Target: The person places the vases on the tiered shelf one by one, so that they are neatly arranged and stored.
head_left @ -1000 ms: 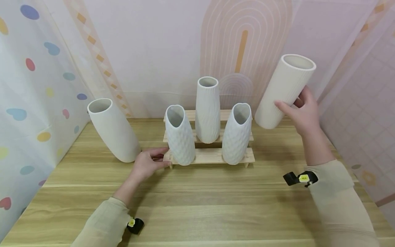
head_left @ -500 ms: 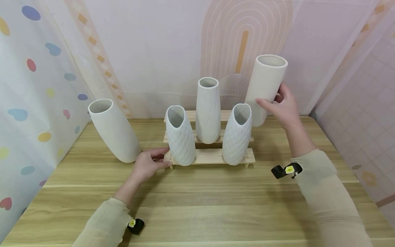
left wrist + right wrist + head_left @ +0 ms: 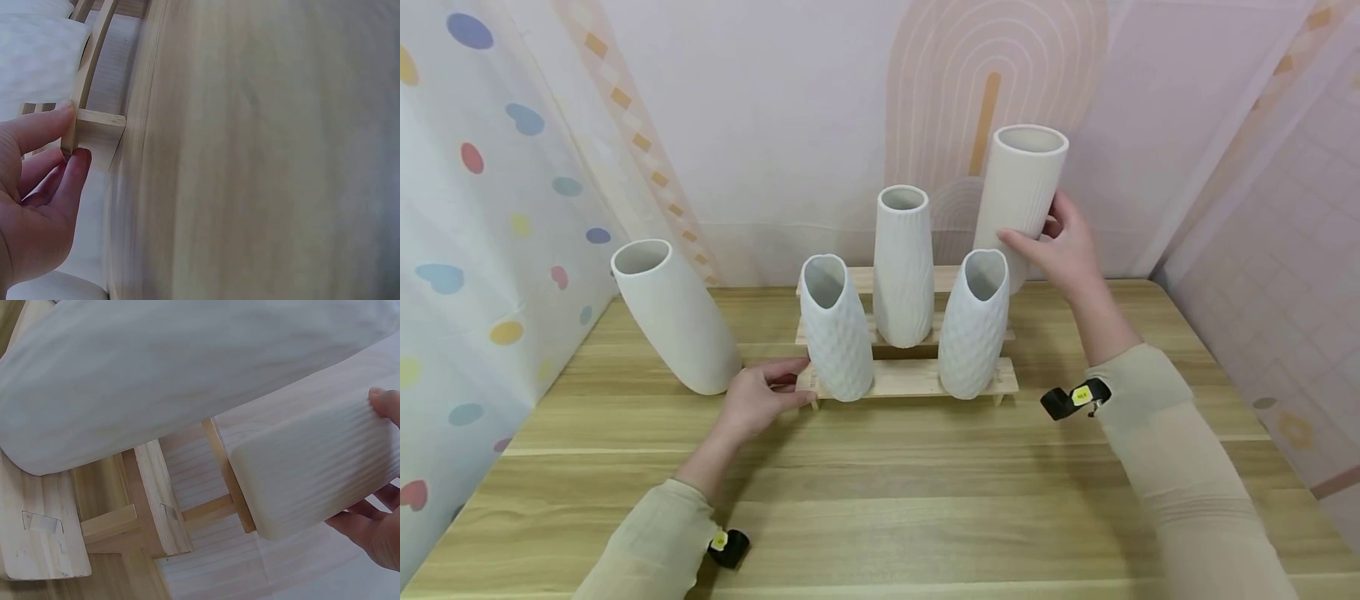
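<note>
My right hand (image 3: 1066,252) grips a white ribbed cylindrical vase (image 3: 1021,183) around its lower body, nearly upright. In the right wrist view, the base of this vase (image 3: 294,481) is at the end of the top tier of a wooden three-tier stand (image 3: 907,378); whether it bears its weight there I cannot tell. My left hand (image 3: 760,400) pinches the left end of the bottom tier, thumb on top and fingers beneath, as the left wrist view shows. Two dimpled vases with notched rims, one left (image 3: 838,342) and one right (image 3: 973,342), stand on the bottom tier.
A taller vase (image 3: 903,275) with wavy relief stands on the middle tier. A plain smooth vase (image 3: 681,321) stands on the wooden table (image 3: 887,500) to the left, close to my left hand. A patterned curtain (image 3: 760,125) hangs behind.
My right hand has carried the ribbed vase leftward from beside the stand to the top tier's right end, bringing it more upright. My left hand has kept its hold on the stand.
</note>
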A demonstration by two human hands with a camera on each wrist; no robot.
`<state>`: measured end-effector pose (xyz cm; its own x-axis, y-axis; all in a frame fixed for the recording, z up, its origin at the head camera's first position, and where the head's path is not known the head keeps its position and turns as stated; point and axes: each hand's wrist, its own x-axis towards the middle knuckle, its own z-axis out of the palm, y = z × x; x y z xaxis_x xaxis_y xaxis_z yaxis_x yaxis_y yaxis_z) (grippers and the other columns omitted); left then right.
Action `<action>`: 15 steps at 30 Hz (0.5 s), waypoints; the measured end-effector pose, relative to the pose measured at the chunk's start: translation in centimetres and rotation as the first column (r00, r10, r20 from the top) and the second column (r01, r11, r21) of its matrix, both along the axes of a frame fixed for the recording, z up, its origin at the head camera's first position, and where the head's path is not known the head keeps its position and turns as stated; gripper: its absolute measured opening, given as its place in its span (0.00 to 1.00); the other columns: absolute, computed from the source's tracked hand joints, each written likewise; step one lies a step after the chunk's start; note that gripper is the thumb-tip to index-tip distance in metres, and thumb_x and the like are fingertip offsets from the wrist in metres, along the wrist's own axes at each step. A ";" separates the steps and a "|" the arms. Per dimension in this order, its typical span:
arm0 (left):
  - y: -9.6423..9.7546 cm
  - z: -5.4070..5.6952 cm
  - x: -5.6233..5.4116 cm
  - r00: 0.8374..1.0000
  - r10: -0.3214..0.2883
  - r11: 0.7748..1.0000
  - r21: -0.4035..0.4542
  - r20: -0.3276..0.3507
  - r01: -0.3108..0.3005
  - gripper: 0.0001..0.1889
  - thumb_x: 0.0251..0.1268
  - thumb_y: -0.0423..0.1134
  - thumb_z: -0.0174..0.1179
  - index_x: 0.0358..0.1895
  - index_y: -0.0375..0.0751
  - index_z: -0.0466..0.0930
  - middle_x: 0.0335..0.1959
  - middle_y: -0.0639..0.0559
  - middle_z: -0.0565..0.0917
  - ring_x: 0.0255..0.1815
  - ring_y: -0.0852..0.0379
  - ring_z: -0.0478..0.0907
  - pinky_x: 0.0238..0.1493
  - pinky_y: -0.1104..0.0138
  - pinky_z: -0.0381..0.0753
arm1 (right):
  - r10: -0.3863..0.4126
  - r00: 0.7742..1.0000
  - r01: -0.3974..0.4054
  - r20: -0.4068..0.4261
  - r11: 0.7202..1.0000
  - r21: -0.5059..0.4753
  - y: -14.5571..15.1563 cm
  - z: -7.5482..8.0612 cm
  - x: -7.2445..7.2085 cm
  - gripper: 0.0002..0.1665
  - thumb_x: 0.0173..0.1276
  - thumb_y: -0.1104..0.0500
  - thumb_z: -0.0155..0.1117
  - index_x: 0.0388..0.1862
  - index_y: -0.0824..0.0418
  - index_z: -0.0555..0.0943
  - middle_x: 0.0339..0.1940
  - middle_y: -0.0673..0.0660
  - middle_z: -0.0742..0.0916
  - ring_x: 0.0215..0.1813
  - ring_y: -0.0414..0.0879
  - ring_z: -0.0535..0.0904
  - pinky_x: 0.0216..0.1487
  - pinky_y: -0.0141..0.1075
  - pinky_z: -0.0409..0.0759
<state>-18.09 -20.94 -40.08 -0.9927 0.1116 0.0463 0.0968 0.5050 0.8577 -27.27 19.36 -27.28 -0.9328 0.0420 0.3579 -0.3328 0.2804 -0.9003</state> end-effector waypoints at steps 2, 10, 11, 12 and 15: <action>0.0 0.0 0.0 1.000 -0.001 1.000 0.004 0.000 0.001 0.27 0.55 0.34 0.74 0.60 0.33 0.81 0.59 0.37 0.80 0.48 0.45 0.83 0.45 0.69 0.84 | -0.001 1.000 0.001 -0.002 1.000 0.006 -0.2 0.0 -0.2 0.42 0.58 0.58 0.75 0.71 0.54 0.70 0.61 0.56 0.79 0.56 0.52 0.78 0.52 0.44 0.80; -0.1 0.0 0.0 1.000 -0.004 1.000 0.008 -0.008 0.004 0.27 0.55 0.33 0.74 0.60 0.33 0.80 0.59 0.37 0.80 0.48 0.45 0.83 0.44 0.69 0.84 | -0.019 1.000 0.019 -0.002 1.000 0.023 -0.9 0.1 -1.0 0.43 0.57 0.56 0.76 0.72 0.53 0.69 0.62 0.57 0.78 0.57 0.52 0.77 0.54 0.43 0.79; 0.0 0.0 0.0 1.000 -0.002 1.000 0.007 -0.008 0.002 0.27 0.55 0.33 0.74 0.60 0.33 0.81 0.59 0.37 0.80 0.48 0.45 0.83 0.44 0.69 0.84 | -0.020 1.000 0.020 -0.002 0.999 0.026 -1.0 0.1 -1.0 0.43 0.57 0.56 0.76 0.72 0.53 0.69 0.62 0.57 0.78 0.57 0.52 0.77 0.54 0.43 0.79; 0.0 0.0 0.0 1.000 -0.001 1.000 0.006 -0.009 0.001 0.27 0.54 0.33 0.74 0.60 0.33 0.81 0.58 0.37 0.80 0.48 0.45 0.83 0.44 0.70 0.83 | -0.021 1.000 0.022 -0.003 0.999 0.027 -1.1 0.1 -1.0 0.43 0.57 0.55 0.76 0.72 0.53 0.69 0.62 0.58 0.78 0.57 0.52 0.77 0.54 0.43 0.79; 0.0 0.1 0.0 1.000 0.003 1.000 0.003 -0.009 -0.003 0.27 0.54 0.32 0.74 0.59 0.33 0.81 0.58 0.37 0.80 0.48 0.45 0.83 0.44 0.70 0.83 | -0.025 1.000 0.025 -0.006 0.999 0.027 -1.4 0.1 -1.2 0.43 0.57 0.55 0.76 0.71 0.54 0.69 0.61 0.58 0.78 0.57 0.53 0.77 0.54 0.43 0.79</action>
